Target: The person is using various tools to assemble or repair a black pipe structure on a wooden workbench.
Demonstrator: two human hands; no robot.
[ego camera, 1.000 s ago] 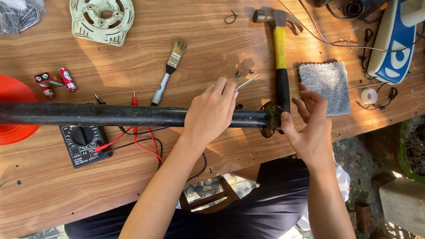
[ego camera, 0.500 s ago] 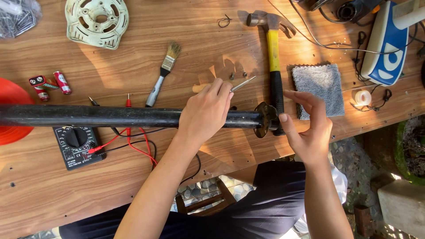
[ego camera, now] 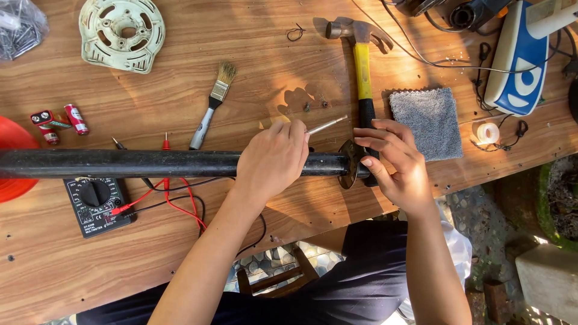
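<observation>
Gripping black pipe (ego camera: 150,163) with left hand (ego camera: 272,161); fingers wrapped over it, also pinching thin metal rod (ego camera: 327,125). Pipe lies flat across desk (ego camera: 289,66), atop multimeter (ego camera: 96,206) leads. Right hand (ego camera: 394,165) at pipe's flanged end (ego camera: 348,164), fingers spread, curled, not clamped. Risk: pipe rolls, snags red lead; rod slips from pinch.

A matt black pipe (ego camera: 150,164) is lying on grainy bare wood of the table (ego camera: 271,60), beside a nubbly grey cloth (ego camera: 426,122).
</observation>
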